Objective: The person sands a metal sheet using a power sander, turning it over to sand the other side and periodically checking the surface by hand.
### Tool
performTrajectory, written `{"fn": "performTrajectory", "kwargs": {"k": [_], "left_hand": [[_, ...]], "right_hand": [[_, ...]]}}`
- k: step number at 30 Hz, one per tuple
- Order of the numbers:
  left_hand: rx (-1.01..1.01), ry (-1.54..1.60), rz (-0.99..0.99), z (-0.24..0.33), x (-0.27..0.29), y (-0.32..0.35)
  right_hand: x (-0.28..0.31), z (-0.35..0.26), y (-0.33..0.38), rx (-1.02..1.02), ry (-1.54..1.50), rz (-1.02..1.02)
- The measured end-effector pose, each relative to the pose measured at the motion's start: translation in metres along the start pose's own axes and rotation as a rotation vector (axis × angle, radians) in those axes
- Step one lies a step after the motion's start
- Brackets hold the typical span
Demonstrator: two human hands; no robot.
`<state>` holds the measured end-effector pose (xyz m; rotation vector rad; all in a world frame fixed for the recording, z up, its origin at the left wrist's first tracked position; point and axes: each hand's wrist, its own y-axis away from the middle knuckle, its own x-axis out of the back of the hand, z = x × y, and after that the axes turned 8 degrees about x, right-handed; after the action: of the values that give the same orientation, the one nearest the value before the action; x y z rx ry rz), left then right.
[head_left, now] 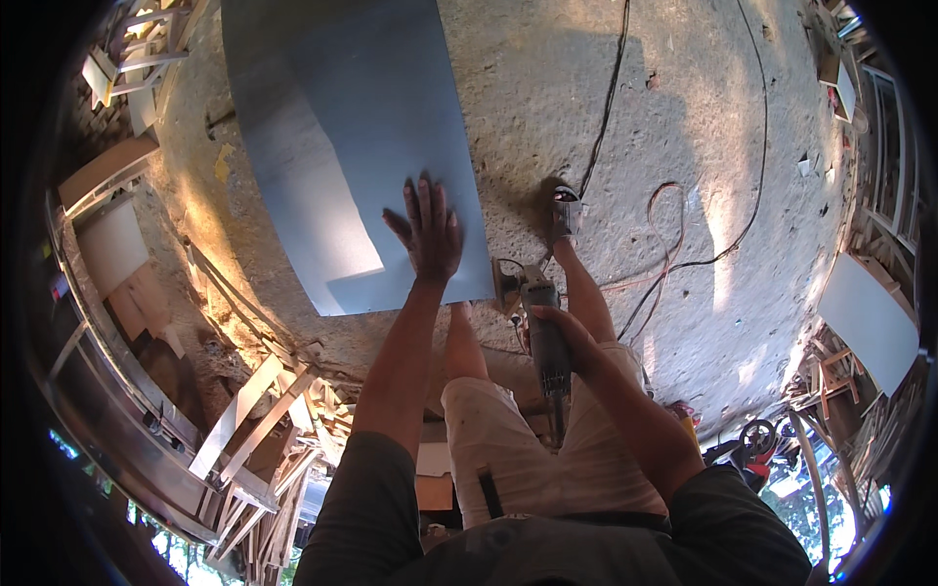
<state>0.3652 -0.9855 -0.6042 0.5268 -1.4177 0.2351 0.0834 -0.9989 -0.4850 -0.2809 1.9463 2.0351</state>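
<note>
While our left hand presses open-palmed, fingers spread, on the smooth blue-grey rectangular panel, our right hand is closed around the body of a grey, elongated corded power tool. We have the panel flat on the rough, tan-grey floor, its far end running past the top of our view and its near edge close to our feet. The tool's head sits at the panel's near right corner; whether the two touch, we cannot tell. Beyond our sandalled right foot, long black cables trail across the floor. Pale wooden offcuts lie heaped at lower left, and a large white flat board leans at far right.
</note>
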Motion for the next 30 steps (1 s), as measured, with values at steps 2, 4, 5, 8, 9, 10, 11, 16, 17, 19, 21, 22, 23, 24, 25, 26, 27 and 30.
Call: {"fn": "performTrajectory", "kwargs": {"k": [2, 4, 5, 8, 9, 10, 11, 16, 17, 19, 21, 22, 23, 24, 25, 26, 27, 30], "left_hand": [[0.000, -0.014, 0.002, -0.001, 0.000, 0.000], [0.009, 0.014, -0.009, -0.001, 0.000, 0.000], [0.013, 0.028, -0.014, 0.000, 0.000, -0.001], [0.030, 0.052, 0.003, 0.002, 0.002, -0.003], [0.030, 0.067, 0.009, 0.002, 0.002, -0.004], [0.030, 0.082, 0.014, 0.002, 0.003, -0.004], [0.030, 0.099, 0.019, 0.004, 0.004, -0.004], [0.034, 0.052, 0.048, 0.002, 0.004, -0.004], [0.027, 0.031, 0.064, 0.002, 0.004, -0.003], [0.028, 0.088, 0.054, 0.002, 0.004, -0.005], [0.010, 0.117, 0.081, 0.006, 0.003, -0.006], [-0.009, 0.111, 0.114, 0.006, 0.001, -0.007], [-0.030, 0.107, 0.148, 0.006, 0.000, -0.009], [-0.019, 0.103, 0.139, 0.006, 0.000, -0.010], [-0.007, 0.096, 0.124, 0.004, 0.001, -0.008], [0.004, 0.095, 0.108, 0.004, 0.002, -0.006], [0.009, 0.107, 0.104, 0.004, 0.002, -0.006], [0.023, 0.135, 0.106, 0.004, 0.004, -0.006]], "right_hand": [[0.001, -0.004, -0.002, 0.007, 0.025, 0.007], [-0.004, -0.015, -0.008, 0.010, 0.048, -0.002], [-0.013, -0.030, -0.007, 0.011, 0.057, -0.009], [-0.041, -0.071, -0.010, 0.088, 0.102, -0.032], [-0.050, -0.083, -0.013, 0.126, 0.120, -0.039], [-0.060, -0.096, -0.015, 0.157, 0.134, -0.037], [-0.070, -0.108, -0.017, 0.190, 0.150, -0.032], [-0.096, -0.164, -0.068, 0.230, 0.118, -0.128], [-0.105, -0.179, -0.074, 0.243, 0.118, -0.143], [-0.118, -0.204, -0.082, 0.268, 0.121, -0.177], [-0.125, -0.223, -0.082, 0.300, 0.132, -0.209], [-0.123, -0.224, -0.084, 0.290, 0.126, -0.229], [-0.120, -0.222, -0.085, 0.282, 0.118, -0.248], [-0.116, -0.221, -0.084, 0.276, 0.109, -0.266], [-0.115, -0.213, -0.083, 0.265, 0.097, -0.241], [-0.112, -0.202, -0.077, 0.256, 0.087, -0.210], [-0.109, -0.191, -0.069, 0.248, 0.075, -0.179], [-0.093, -0.160, -0.048, 0.092, 0.044, -0.086]]}}
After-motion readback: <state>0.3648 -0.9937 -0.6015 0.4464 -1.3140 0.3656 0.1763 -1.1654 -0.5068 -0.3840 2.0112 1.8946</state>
